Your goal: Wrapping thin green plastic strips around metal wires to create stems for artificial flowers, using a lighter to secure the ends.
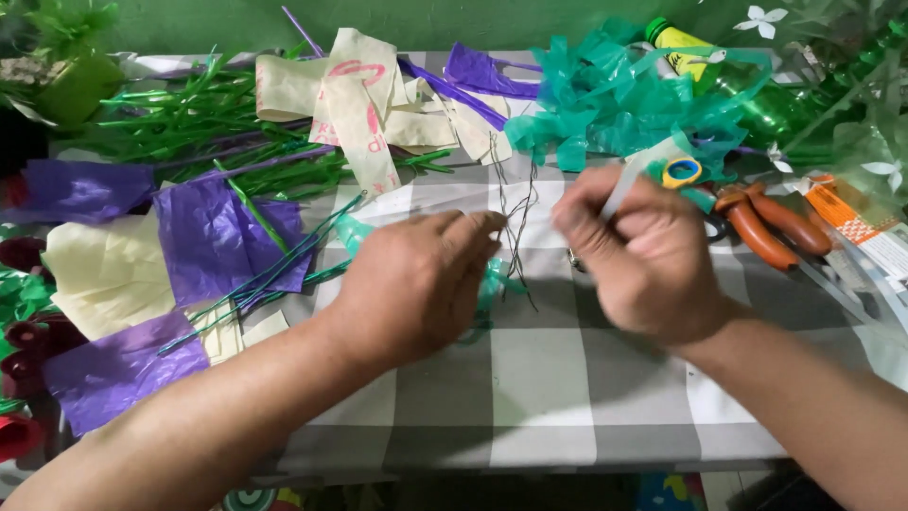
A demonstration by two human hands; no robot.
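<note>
My left hand [416, 284] rests on the grey and white checked tablecloth [539, 378], fingers pinched around a small teal plastic piece [492, 284] and thin dark wire. My right hand [643, 255] is closed just to its right, gripping a pale strip [632, 175] that sticks up from the fist. Loose thin dark wires [518, 213] lie on the cloth between and beyond the two hands.
Purple plastic sheets [218, 241] and cream sheets [109, 274] lie at left with green stems [189, 118]. Teal plastic scraps [615, 95] pile at the back right, beside orange-handled pliers [766, 227], a tape roll [682, 172] and a green-capped bottle [686, 47].
</note>
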